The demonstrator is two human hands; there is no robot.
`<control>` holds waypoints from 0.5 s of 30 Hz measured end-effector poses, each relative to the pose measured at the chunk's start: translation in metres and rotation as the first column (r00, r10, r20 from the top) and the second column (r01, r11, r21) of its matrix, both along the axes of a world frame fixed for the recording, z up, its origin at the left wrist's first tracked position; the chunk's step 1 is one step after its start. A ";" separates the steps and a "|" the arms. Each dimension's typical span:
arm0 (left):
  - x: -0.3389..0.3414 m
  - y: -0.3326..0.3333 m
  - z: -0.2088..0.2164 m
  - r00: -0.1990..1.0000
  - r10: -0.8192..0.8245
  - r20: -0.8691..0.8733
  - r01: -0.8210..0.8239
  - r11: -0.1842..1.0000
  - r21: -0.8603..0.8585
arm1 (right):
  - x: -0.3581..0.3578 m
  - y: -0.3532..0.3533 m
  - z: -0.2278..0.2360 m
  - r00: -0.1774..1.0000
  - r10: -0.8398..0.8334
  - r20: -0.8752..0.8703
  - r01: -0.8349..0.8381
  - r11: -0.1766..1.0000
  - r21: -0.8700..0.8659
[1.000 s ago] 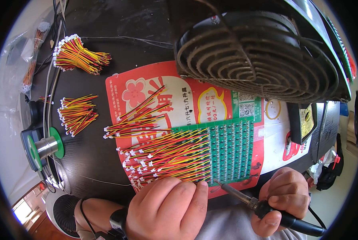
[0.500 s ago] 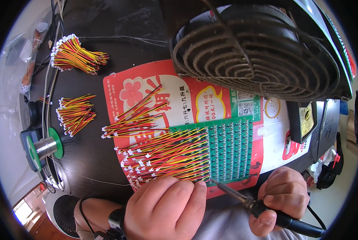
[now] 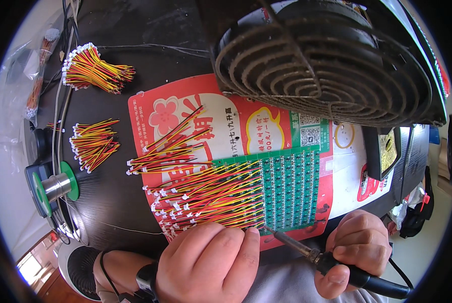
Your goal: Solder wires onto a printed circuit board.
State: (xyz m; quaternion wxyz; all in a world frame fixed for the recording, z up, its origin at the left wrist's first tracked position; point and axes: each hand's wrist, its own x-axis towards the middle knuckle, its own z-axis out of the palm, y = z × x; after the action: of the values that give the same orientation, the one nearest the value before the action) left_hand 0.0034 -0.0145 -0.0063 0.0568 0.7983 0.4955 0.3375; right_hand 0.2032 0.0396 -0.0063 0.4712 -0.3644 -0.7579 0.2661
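My right hand [image 3: 360,247] is closed around the black handle of a soldering iron [image 3: 299,246]. The iron's tip points left, at the lower edge of a green circuit board panel [image 3: 291,192]. My left hand [image 3: 210,265] is closed, its fingertips at that same edge just left of the tip. Wire ends show by these fingertips, but what they grip is hidden. Red and yellow wire leads [image 3: 210,194] with white connectors run from the left onto the panel, ending in a column along it. More loose leads [image 3: 170,146] lie just above them.
Under the panel lies a red printed sheet [image 3: 185,101]. A black fan with a wire guard [image 3: 322,76] looms at the upper right, beside a box with yellow filling [image 3: 387,154]. Leftward are a banded wire bundle [image 3: 97,70], a loose pile [image 3: 94,144] and a solder spool [image 3: 57,187].
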 end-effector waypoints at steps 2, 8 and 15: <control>0.001 0.000 -0.001 1.000 0.006 -0.005 -0.006 1.000 0.008 | 0.000 0.000 0.000 1.000 0.009 -0.001 -0.009 1.000 0.002; 0.004 -0.003 -0.003 0.999 0.037 0.002 -0.037 0.999 -0.003 | 0.001 -0.001 -0.003 0.999 0.021 -0.028 -0.021 1.000 0.001; 0.009 0.000 0.014 0.999 0.045 -0.024 -0.049 0.976 -0.212 | 0.004 -0.003 -0.002 0.991 -0.043 -0.124 0.040 0.999 -0.021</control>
State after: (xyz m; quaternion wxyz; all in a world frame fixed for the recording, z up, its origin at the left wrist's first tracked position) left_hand 0.0121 -0.0143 0.0079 0.1293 0.7789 0.5479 0.2764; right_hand 0.2067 0.0367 -0.0082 0.5197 -0.3671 -0.7167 0.2856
